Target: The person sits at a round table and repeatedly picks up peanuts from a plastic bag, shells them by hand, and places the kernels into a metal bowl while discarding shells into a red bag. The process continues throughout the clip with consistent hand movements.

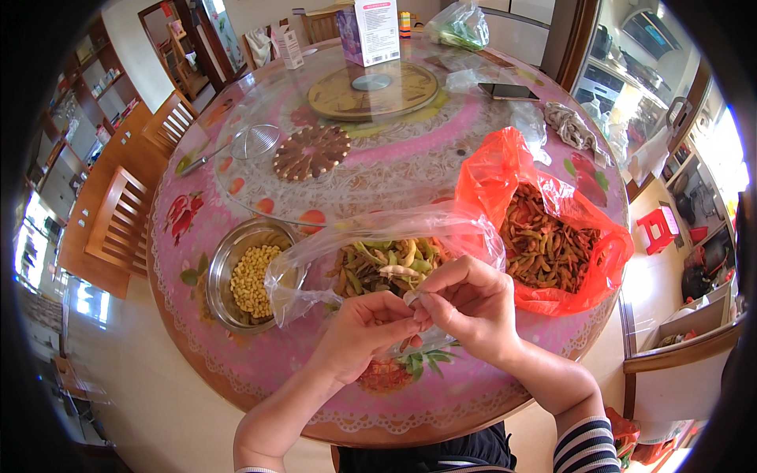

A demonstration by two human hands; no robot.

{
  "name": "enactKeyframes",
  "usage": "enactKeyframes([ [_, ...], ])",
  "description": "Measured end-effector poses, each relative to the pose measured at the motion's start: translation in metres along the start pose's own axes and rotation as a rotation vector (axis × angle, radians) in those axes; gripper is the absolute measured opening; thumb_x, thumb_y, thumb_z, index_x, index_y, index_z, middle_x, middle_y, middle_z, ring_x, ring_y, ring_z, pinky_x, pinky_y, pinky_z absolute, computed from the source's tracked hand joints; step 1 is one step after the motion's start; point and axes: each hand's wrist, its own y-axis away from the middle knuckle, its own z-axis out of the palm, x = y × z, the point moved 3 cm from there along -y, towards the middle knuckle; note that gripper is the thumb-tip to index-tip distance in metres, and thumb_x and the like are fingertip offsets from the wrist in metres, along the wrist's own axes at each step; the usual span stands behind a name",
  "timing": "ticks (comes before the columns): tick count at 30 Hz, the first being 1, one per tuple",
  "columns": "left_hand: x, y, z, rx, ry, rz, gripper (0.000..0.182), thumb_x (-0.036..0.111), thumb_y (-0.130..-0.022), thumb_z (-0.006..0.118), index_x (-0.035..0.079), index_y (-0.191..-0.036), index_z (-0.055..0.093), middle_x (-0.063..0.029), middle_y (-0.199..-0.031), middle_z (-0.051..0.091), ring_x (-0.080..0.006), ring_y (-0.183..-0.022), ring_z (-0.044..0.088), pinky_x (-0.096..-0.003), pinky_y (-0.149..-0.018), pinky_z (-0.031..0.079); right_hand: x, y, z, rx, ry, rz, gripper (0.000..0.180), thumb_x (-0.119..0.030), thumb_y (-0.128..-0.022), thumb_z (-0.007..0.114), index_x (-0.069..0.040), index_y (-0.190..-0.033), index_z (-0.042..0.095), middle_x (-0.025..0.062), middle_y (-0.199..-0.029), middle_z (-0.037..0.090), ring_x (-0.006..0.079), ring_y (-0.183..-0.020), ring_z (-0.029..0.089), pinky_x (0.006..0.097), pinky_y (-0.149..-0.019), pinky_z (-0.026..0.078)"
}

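Note:
Both hands meet over the near part of the round table. My left hand [372, 331] and my right hand [473, 307] pinch a small soybean pod [412, 297] between their fingertips; the fingers partly hide it. Just beyond them a clear plastic bag [295, 266] lies open, with green and brown pods [369, 257] in it. To the left stands a steel bowl [217, 278] holding shelled yellow beans [254, 281]. On the right an open red plastic bag [612, 260] is full of brownish pods [547, 245].
Beyond lie a wire skimmer [254, 142], a wooden trivet [311, 152], a round wooden board [331, 97], a phone [508, 91] and a crumpled cloth [571, 125]. A box [378, 32] and a bag of greens [458, 29] stand at the far side. Wooden chairs [121, 224] flank the left.

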Motion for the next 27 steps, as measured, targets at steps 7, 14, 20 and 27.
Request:
enactKeyframes([
  [7,-0.0055,-0.0031,-0.0002,-0.051,0.169,0.084,0.005,0.004,-0.083,0.064,0.003,-0.087,0.061,-0.0091,-0.088,0.066,-0.0072,-0.062,0.055,-0.0203,-0.061,0.044,-0.0064,-0.0016,-0.0052,0.034,-0.038,-0.019,0.007,0.005,-0.085,0.057,0.003,-0.091,0.055,0.007,-0.086,0.061,0.0098,-0.078,0.061,0.0238,-0.067,0.053],
  [14,-0.0042,-0.0003,-0.0013,-0.078,0.084,-0.019,0.007,0.006,-0.084,0.064,0.005,-0.09,0.061,-0.0075,-0.083,0.066,-0.0029,-0.059,0.05,-0.0156,-0.049,0.036,-0.005,0.0004,-0.0006,-0.019,-0.018,-0.031,0.007,0.005,-0.084,0.058,0.003,-0.091,0.056,0.0069,-0.086,0.061,0.0095,-0.078,0.06,0.0228,-0.062,0.053],
  [20,-0.0022,0.002,0.0033,-0.073,0.01,-0.016,0.007,0.008,-0.084,0.063,0.006,-0.09,0.06,-0.0051,-0.079,0.065,-0.0013,-0.056,0.046,-0.0149,-0.047,0.033,-0.0054,0.0009,0.0018,-0.037,0.014,-0.054,0.008,0.006,-0.084,0.058,0.003,-0.091,0.056,0.0066,-0.086,0.061,0.0099,-0.076,0.06,0.0224,-0.061,0.053],
  [27,-0.0011,0.0011,0.0017,-0.053,0.046,0.026,0.008,0.004,-0.086,0.058,0.005,-0.094,0.058,-0.0046,-0.082,0.064,-0.0018,-0.06,0.047,-0.015,-0.047,0.033,-0.0068,-0.0005,0.0018,-0.035,0.251,-0.192,0.01,0.007,-0.078,0.061,0.001,-0.085,0.058,0.0064,-0.079,0.063,0.0113,-0.07,0.062,0.0237,-0.06,0.051],
])
